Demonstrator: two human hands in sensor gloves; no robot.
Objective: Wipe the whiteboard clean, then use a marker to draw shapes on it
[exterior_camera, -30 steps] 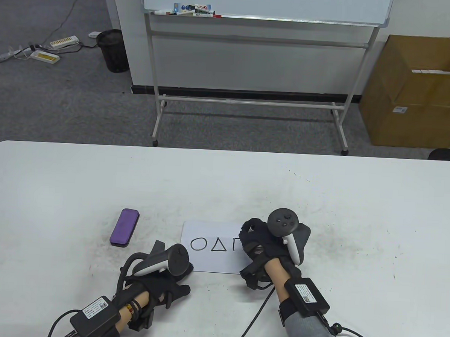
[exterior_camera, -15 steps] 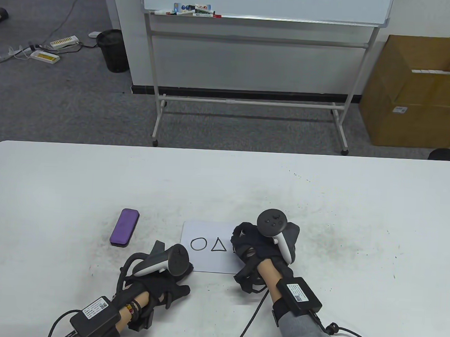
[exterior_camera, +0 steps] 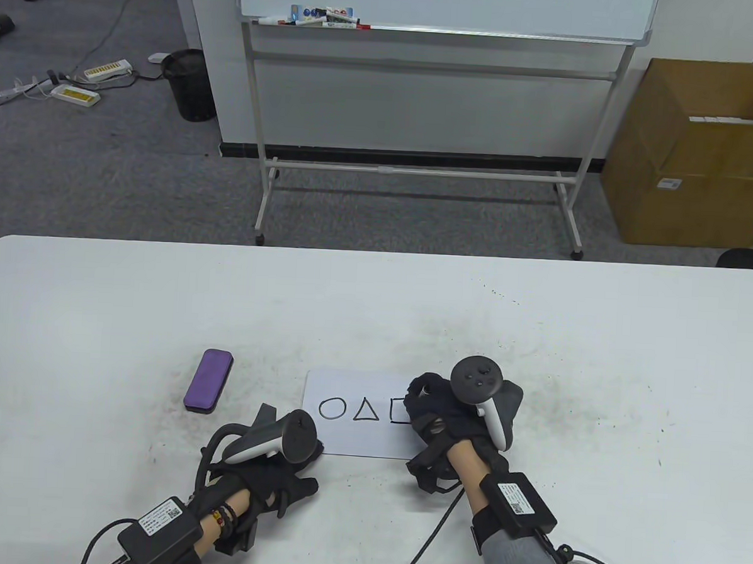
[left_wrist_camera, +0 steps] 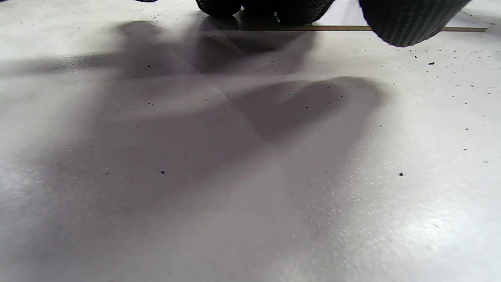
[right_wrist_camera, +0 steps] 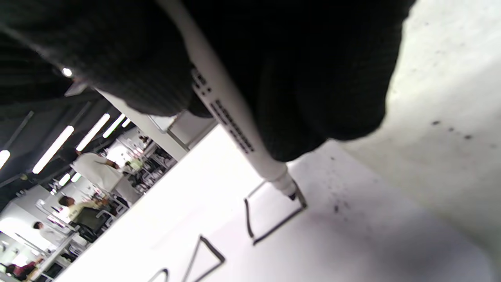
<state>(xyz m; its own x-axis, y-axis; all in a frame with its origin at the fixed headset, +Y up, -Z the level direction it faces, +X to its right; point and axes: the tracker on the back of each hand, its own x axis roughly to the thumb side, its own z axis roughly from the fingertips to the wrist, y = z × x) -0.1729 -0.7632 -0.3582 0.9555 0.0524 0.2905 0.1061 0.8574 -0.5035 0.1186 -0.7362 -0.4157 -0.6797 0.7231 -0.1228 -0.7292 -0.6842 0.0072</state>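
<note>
A small whiteboard (exterior_camera: 356, 435) lies on the white table (exterior_camera: 97, 318) near the front edge. It bears a black circle (exterior_camera: 331, 408), a triangle (exterior_camera: 365, 409) and a square (exterior_camera: 397, 412) that my hand partly hides. My right hand (exterior_camera: 439, 417) grips a white marker (right_wrist_camera: 231, 117), its tip (right_wrist_camera: 291, 194) touching the square's (right_wrist_camera: 270, 219) corner. My left hand (exterior_camera: 275, 472) rests flat at the board's lower left corner, fingertips (left_wrist_camera: 407, 19) by the board's edge (left_wrist_camera: 344, 28). A purple eraser (exterior_camera: 207, 380) lies to the board's left, clear of both hands.
Beyond the table stand a large whiteboard on a wheeled frame (exterior_camera: 441, 8), a cardboard box (exterior_camera: 692, 160) at the right and a black bin (exterior_camera: 188, 83) at the left. Cables run from both wrists off the front edge. Marker dust speckles the table.
My right hand slid left over the board, then back right with the marker. The third shape grew from an angle of two strokes into a nearly closed square. The left hand stayed put.
</note>
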